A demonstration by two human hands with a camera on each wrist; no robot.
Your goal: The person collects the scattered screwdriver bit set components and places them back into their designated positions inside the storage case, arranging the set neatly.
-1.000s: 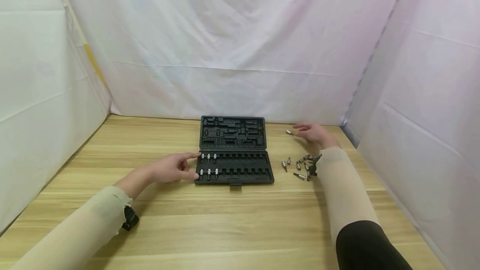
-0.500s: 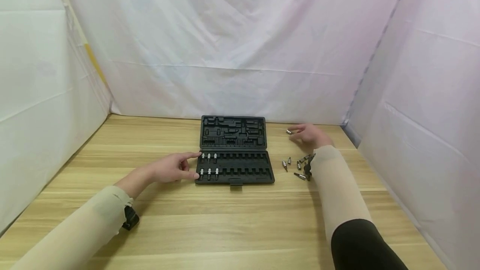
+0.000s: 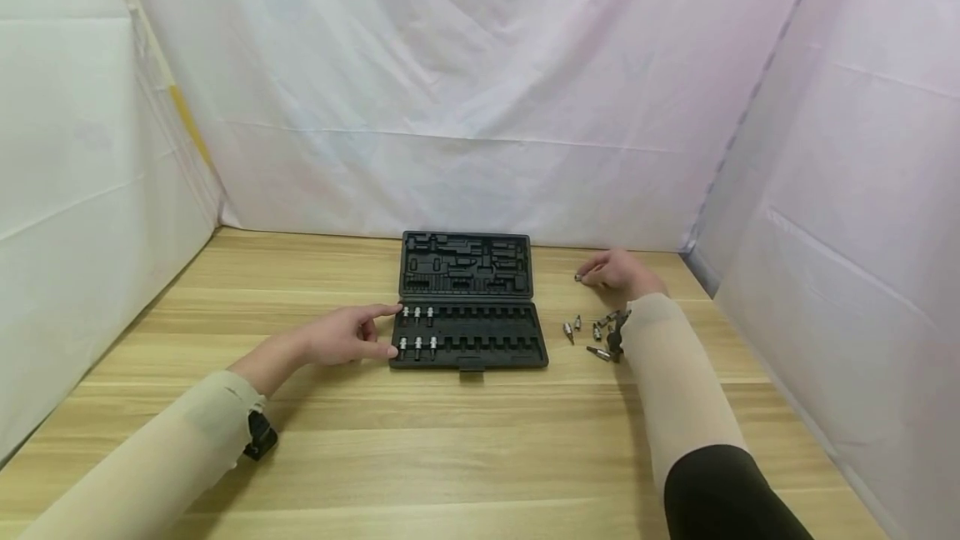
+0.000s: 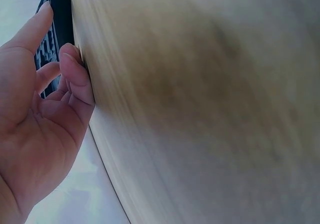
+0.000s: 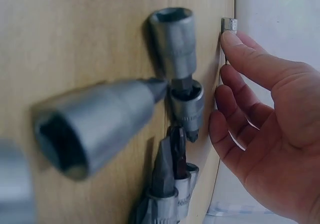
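Note:
My right hand [image 3: 617,272] pinches a silver bit socket [image 5: 229,24] between thumb and fingers at the far right of the table; most of its shank is hidden by the fingers. My left hand [image 3: 347,335] rests at the left edge of an open black bit socket case [image 3: 483,327]. Its index finger touches the case near the hinge, and its thumb touches the front left corner. In the tray's left end, several bit sockets [image 3: 417,344] stand in two rows of slots. The slots to their right hold nothing.
Several loose bit sockets [image 3: 568,332] lie on the wooden table [image 3: 450,448] right of the case, some partly under the right wrist. The case lid [image 3: 467,265] lies back towards the white curtain [image 3: 450,107]. White sheets also close off both sides.
My right hand moved left to the lone bit socket, took it between thumb and fingers, and drew it slightly nearer. The left hand and the case have stayed put.

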